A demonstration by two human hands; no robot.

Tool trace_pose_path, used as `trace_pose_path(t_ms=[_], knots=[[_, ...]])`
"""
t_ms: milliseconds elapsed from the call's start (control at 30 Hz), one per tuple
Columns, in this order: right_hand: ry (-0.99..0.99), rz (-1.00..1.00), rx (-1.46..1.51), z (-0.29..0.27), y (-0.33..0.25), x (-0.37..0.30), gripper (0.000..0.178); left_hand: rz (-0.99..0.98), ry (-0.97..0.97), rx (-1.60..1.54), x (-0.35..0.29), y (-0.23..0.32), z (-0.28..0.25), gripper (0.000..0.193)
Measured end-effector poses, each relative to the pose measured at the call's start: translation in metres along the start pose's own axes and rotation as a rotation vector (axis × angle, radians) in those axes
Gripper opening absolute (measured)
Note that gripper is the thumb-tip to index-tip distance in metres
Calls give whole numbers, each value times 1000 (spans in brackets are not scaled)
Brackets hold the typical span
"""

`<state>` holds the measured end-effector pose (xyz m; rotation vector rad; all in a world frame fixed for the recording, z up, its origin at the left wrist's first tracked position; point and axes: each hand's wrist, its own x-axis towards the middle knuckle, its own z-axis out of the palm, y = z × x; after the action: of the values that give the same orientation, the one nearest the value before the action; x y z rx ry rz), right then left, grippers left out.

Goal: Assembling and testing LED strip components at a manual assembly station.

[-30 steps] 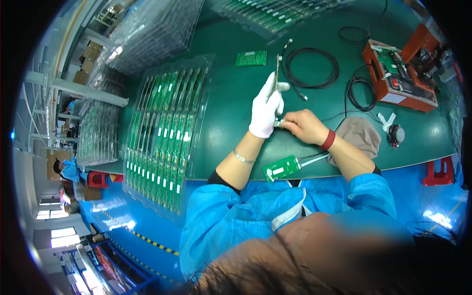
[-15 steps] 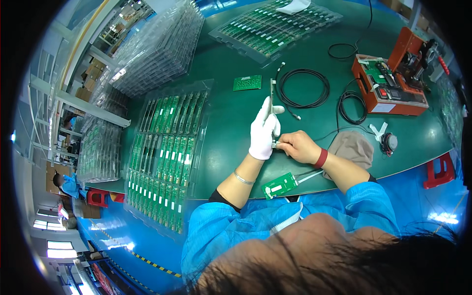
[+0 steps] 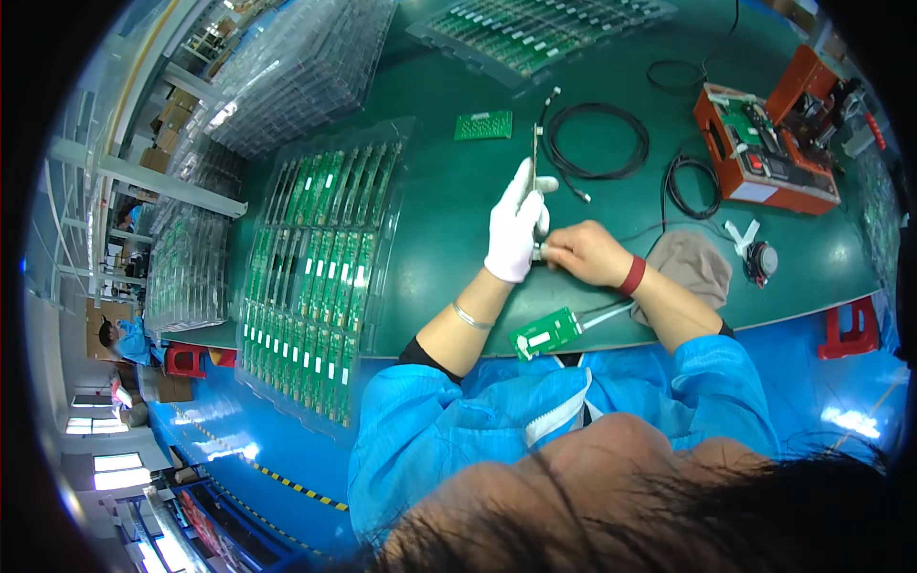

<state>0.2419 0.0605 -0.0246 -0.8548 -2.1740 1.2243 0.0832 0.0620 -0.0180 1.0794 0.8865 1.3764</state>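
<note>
My left hand (image 3: 514, 232), in a white glove, is closed around a thin circuit board (image 3: 536, 153) held upright and seen edge-on. Bare and with a red band at the wrist, my right hand (image 3: 592, 254) pinches a small pale connector (image 3: 538, 252) against the board's lower end. Whether the connector is seated in the board is too small to tell. Below the hands, a green circuit board with a white label (image 3: 545, 334) lies near the table's front edge, a cable running from it toward a grey-brown cloth (image 3: 686, 282).
A clear tray of circuit boards (image 3: 380, 277) lies to the left, with stacked trays (image 3: 301, 81) behind it. Another filled tray (image 3: 535, 33), a small green board (image 3: 483, 125) and a coiled black cable (image 3: 600, 174) lie farther back. An orange test fixture (image 3: 774, 191) and a round speaker (image 3: 761, 260) are at right.
The whole view has shifted slightly, so the table's things sit higher in the picture. Both hands keep nearly the same grip on the board and connector.
</note>
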Motion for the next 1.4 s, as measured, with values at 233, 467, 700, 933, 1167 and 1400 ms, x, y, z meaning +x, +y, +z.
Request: trace_pose_path(t_ms=[233, 467, 700, 933, 1167, 1400], knots=[[611, 82, 134, -46, 30, -4, 24, -178, -206, 45, 17, 2, -15, 51], [552, 176, 199, -68, 32, -9, 27, -216, -342, 115, 19, -3, -8, 50], [564, 117, 217, -69, 46, -7, 28, -244, -401, 209, 20, 1, -1, 50], [565, 100, 234, -73, 45, -10, 26, -255, -394, 220, 19, 4, 5, 51], [456, 112, 221, -86, 49, -11, 25, -267, -403, 273, 20, 4, 5, 51], [440, 107, 229, -89, 56, -12, 25, -282, -384, 277, 22, 0, 9, 52]])
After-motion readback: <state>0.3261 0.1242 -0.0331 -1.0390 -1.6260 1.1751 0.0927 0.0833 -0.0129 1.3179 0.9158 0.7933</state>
